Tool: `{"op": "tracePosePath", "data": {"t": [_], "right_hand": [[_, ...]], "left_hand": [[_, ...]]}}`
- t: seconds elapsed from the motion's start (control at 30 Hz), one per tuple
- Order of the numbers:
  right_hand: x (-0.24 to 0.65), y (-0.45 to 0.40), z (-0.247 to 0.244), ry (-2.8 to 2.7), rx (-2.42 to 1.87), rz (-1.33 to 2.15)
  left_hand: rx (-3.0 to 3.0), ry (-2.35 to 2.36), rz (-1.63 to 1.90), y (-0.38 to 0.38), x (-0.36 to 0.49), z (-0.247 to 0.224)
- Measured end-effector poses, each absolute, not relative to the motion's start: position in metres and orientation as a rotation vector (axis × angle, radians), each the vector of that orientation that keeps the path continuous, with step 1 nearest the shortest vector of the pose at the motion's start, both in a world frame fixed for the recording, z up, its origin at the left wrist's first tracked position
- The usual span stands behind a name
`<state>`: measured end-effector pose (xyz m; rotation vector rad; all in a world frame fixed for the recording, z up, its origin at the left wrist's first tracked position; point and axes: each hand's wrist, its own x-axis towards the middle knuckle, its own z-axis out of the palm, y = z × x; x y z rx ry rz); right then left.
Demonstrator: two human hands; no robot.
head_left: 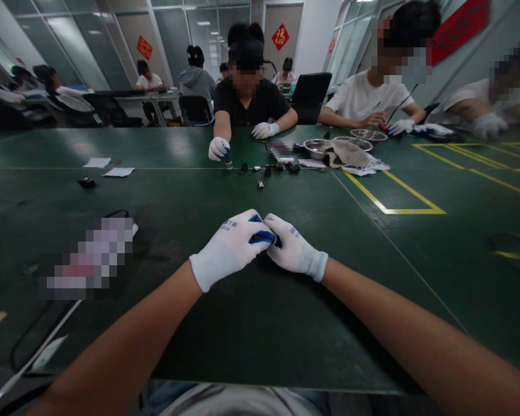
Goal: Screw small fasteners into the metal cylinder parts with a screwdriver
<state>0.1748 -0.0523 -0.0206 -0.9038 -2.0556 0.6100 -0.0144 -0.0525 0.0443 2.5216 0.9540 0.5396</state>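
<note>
My left hand [238, 242], in a white glove with blue inner fingers, meets my right hand [292, 245] just above the green table [242, 341]. Both hands are closed around a small dark part [278, 240], mostly hidden by the fingers, so its kind cannot be made out. The right hand wears a matching white glove. Beyond the hands, a small metal piece [260, 185] lies on the table, and several small black and silver parts [267, 171] are scattered behind it.
Across the table a person [249, 98] in gloves reaches to a small metal part [229, 165]. Metal bowls [316, 149] and a cloth [349, 155] lie at the back right. A blurred-out device [91, 254] with cables lies left. Yellow tape [416, 211] marks the right side.
</note>
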Motion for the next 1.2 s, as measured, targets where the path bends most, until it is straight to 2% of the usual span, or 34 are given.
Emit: {"op": "tracePosePath", "data": {"t": [0.47,0.73,1.0,1.2], "right_hand": [[0.178,-0.053,-0.019,-2.035,-0.897,0.643],[0.179,-0.053,-0.018,-1.968,-0.961,0.643],[0.192,-0.043,-0.023,-1.583,-1.096,0.665],[0.187,-0.046,-0.024,-1.63,-1.066,0.75]], "left_hand": [[2.709,0.943,0.479,-0.048,-0.015,0.034],[2.477,0.971,0.596,-0.044,-0.021,0.034],[2.121,1.001,0.849,-0.038,-0.028,0.042],[1.845,0.916,0.845,-0.036,-0.026,0.042]]}}
